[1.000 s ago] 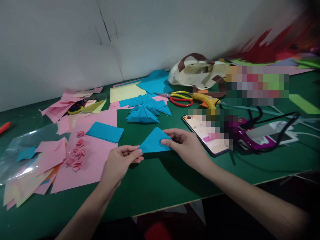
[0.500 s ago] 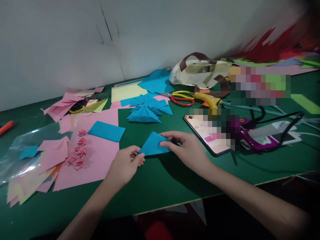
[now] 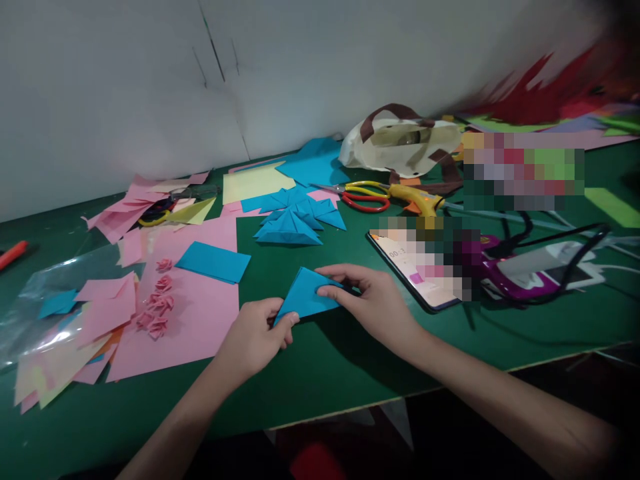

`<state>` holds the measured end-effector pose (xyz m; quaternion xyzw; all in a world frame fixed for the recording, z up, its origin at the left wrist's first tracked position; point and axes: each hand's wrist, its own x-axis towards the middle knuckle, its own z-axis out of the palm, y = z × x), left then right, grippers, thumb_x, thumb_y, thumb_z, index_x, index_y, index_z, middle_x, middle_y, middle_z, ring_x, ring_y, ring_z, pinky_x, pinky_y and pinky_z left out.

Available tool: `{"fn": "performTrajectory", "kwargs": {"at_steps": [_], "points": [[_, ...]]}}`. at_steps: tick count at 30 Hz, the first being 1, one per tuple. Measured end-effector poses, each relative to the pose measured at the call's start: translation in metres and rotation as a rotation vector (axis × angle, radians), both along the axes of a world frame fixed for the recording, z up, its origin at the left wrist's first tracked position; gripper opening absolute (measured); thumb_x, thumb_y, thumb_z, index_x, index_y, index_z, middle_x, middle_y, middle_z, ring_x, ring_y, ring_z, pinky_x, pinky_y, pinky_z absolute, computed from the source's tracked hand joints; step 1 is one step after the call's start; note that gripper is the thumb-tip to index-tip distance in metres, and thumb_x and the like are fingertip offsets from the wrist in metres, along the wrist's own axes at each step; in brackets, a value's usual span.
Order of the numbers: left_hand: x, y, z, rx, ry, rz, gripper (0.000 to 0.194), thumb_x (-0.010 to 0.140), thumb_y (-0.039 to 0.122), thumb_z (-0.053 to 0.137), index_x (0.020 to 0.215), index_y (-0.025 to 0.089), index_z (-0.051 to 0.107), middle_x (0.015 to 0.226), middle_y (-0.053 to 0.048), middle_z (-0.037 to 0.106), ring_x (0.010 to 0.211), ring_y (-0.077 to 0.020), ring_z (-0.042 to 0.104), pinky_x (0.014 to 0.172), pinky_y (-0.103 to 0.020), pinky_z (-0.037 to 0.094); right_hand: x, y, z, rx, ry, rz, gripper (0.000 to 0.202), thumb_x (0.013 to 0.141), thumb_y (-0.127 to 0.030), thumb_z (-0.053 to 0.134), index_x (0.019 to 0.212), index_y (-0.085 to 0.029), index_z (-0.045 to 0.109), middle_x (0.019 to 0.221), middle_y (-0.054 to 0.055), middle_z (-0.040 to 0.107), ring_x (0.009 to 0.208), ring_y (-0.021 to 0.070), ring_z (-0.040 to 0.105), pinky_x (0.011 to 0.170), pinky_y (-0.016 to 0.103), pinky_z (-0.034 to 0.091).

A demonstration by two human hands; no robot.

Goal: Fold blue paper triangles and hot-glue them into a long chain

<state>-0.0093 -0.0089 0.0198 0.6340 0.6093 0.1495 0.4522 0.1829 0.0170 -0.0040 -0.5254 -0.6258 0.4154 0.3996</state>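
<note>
A folded piece of blue paper, roughly triangular, is held just above the green table between both hands. My left hand pinches its lower left corner between thumb and fingers. On the right side, my right hand grips the paper with the thumb on top and the fingers behind, hiding that end. Behind the hands lie several folded blue paper pieces with fanned creases. A flat blue paper rectangle rests left of them, partly on a pink sheet.
Small pink paper roses sit on the pink sheet. Red-and-yellow-handled scissors, a yellow glue gun and a cloth bag lie at the back. To the right are a phone and a purple power strip with cables.
The blue paper has tilted, its left corner dropping slightly. My left hand has shifted a little down and right, its thumb lying further over the corner. My right hand stays nearly in place.
</note>
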Motion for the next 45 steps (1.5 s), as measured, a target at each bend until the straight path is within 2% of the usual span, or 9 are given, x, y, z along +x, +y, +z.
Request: {"fn": "performTrajectory", "kwargs": {"at_steps": [7, 11, 18, 20, 25, 30, 33, 39, 45], "points": [[0.003, -0.001, 0.0, -0.027, -0.016, 0.045, 0.029, 0.08, 0.038, 0.051, 0.061, 0.018, 0.058, 0.059, -0.002, 0.063, 0.056, -0.0153, 0.06, 0.055, -0.025, 0.042, -0.003, -0.004, -0.003, 0.017, 0.005, 0.024, 0.025, 0.073, -0.036, 0.067, 0.095, -0.025, 0.07, 0.085, 0.001, 0.069, 0.075, 0.0172, 0.061, 0.067, 0.029, 0.048], [0.0, 0.002, -0.002, 0.011, -0.028, 0.085, 0.03, 0.08, 0.036, 0.052, 0.057, 0.018, 0.057, 0.056, -0.002, 0.063, 0.056, -0.0147, 0.06, 0.055, -0.024, 0.042, 0.0, -0.002, 0.001, 0.086, -0.048, 0.097, 0.03, 0.073, -0.034, 0.068, 0.102, -0.026, 0.068, 0.096, 0.003, 0.07, 0.082, 0.0184, 0.063, 0.073, 0.03, 0.049], [-0.006, 0.01, 0.002, -0.18, -0.342, 0.123, 0.034, 0.078, 0.042, 0.056, 0.093, 0.014, 0.066, 0.08, -0.01, 0.073, 0.068, -0.0175, 0.066, 0.062, -0.026, 0.049, 0.003, 0.0, 0.005, 0.009, 0.011, 0.128, 0.031, 0.079, -0.037, 0.06, 0.107, -0.026, 0.067, 0.076, 0.001, 0.069, 0.047, 0.01, 0.056, 0.052, 0.025, 0.047], [-0.007, 0.009, 0.006, -0.22, -0.437, 0.114, 0.038, 0.078, 0.044, 0.058, 0.1, 0.014, 0.064, 0.088, -0.012, 0.073, 0.075, -0.0191, 0.067, 0.066, -0.027, 0.05, 0.003, -0.001, 0.006, 0.002, 0.017, 0.127, 0.033, 0.079, -0.039, 0.06, 0.108, -0.026, 0.066, 0.081, 0.001, 0.07, 0.05, 0.011, 0.058, 0.053, 0.026, 0.048], [-0.007, 0.007, 0.008, -0.308, -0.518, 0.037, 0.034, 0.075, 0.04, 0.064, 0.099, 0.016, 0.066, 0.102, -0.011, 0.07, 0.091, -0.0211, 0.066, 0.079, -0.03, 0.049, 0.002, -0.002, 0.006, 0.117, 0.028, 0.203, 0.028, 0.081, -0.032, 0.058, 0.107, -0.028, 0.067, 0.102, 0.002, 0.068, 0.085, 0.0166, 0.063, 0.074, 0.028, 0.049], [-0.008, 0.008, 0.001, -0.243, -0.492, 0.121, 0.039, 0.076, 0.043, 0.063, 0.103, 0.015, 0.065, 0.092, -0.008, 0.071, 0.078, -0.0177, 0.066, 0.075, -0.029, 0.05, 0.0, -0.003, 0.003, -0.019, 0.114, 0.299, 0.028, 0.082, -0.032, 0.057, 0.108, -0.026, 0.065, 0.104, 0.003, 0.067, 0.065, 0.0118, 0.061, 0.064, 0.027, 0.05], [-0.008, 0.008, 0.001, -0.279, -0.515, 0.058, 0.039, 0.077, 0.043, 0.062, 0.104, 0.015, 0.065, 0.089, -0.009, 0.071, 0.076, -0.0178, 0.066, 0.075, -0.03, 0.051, 0.0, -0.001, 0.003, -0.012, 0.111, 0.268, 0.021, 0.079, -0.032, 0.059, 0.096, -0.023, 0.068, 0.097, 0.003, 0.068, 0.076, 0.0148, 0.061, 0.065, 0.027, 0.048], [-0.007, 0.005, 0.001, -0.325, -0.55, 0.001, 0.035, 0.078, 0.039, 0.062, 0.104, 0.015, 0.065, 0.092, -0.009, 0.07, 0.085, -0.0206, 0.066, 0.079, -0.033, 0.052, 0.002, 0.002, 0.002, -0.182, 0.105, 0.365, 0.018, 0.073, -0.034, 0.065, 0.08, -0.019, 0.058, 0.066, -0.003, 0.055, 0.056, 0.0089, 0.048, 0.048, 0.02, 0.037], [-0.006, 0.005, 0.004, -0.369, -0.564, -0.012, 0.041, 0.075, 0.033, 0.066, 0.112, 0.016, 0.062, 0.103, -0.01, 0.068, 0.095, -0.0226, 0.064, 0.085, -0.036, 0.05, 0.002, 0.002, -0.002, -0.184, 0.113, 0.372, 0.015, 0.075, -0.032, 0.064, 0.082, -0.02, 0.063, 0.064, -0.004, 0.054, 0.054, 0.0077, 0.045, 0.047, 0.02, 0.034]]}}
